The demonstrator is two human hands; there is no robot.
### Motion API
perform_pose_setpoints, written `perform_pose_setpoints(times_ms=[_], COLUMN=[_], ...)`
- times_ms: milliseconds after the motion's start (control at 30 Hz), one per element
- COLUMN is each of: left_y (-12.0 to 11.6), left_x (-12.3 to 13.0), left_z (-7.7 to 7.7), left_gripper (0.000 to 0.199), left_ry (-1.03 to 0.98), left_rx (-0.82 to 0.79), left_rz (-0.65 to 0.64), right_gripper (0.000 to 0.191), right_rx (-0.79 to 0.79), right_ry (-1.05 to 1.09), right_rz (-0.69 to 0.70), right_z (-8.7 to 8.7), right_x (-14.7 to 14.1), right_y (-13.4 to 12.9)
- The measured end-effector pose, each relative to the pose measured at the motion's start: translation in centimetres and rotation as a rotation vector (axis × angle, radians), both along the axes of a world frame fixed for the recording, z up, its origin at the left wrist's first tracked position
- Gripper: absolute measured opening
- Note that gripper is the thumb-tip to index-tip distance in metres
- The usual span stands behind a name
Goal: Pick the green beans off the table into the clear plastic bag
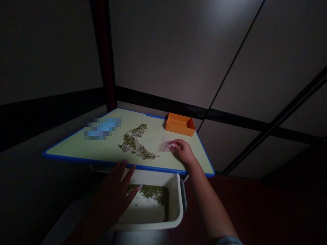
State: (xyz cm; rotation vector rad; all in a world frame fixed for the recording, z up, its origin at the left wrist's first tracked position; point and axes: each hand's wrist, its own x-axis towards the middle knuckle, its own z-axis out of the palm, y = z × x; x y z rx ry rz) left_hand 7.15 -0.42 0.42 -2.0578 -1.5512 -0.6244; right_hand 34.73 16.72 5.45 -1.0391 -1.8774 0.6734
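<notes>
Cutting board with a blue rim, seen from above at a slant. A band of small green seeds crosses its middle. To the right of the band, and just beside it, lies a pinkish onion piece. At the far edge stands an orange tray, well clear of both hands; at the far left lies a blue object, too blurred to name. A dark red post rises behind the board. Below the near edge sits a white tub holding more seeds (these gather along its far side, leaving the pale floor bare nearer the viewer).

Right arm reaches up from the lower right, bent at the wrist. The right hand is curled, its fingertips on the onion piece; how firm the hold is cannot be told. The left hand is open, fingers spread, holding nothing: its fingertips meet the board's near rim, its thumb extends over the tub.
</notes>
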Motion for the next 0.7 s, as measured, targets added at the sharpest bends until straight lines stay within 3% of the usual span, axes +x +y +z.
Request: perform_pose_setpoints(times_ms=[267,500,700], left_y=[-0.05,0.16,0.18], left_x=[-0.09,-0.27,-0.08], left_z=[-0.04,-0.30,-0.07], left_gripper=[0.063,0.061,0.059], left_ry=[-0.028,0.004,0.001], left_rx=[-0.055,-0.004,-0.030], left_rz=[0.017,0.012,0.022], right_gripper=[0.022,0.021,0.020], right_rx=[-0.039,-0.198,-0.185], right_ry=[-0.028,0.077,0.110], right_rz=[0.030,0.167,0.154], right_z=[-0.22,-0.12,0.12], right_x=[-0.37,-0.71,-0.49], right_y=[-0.32,-0.47,-0.60])
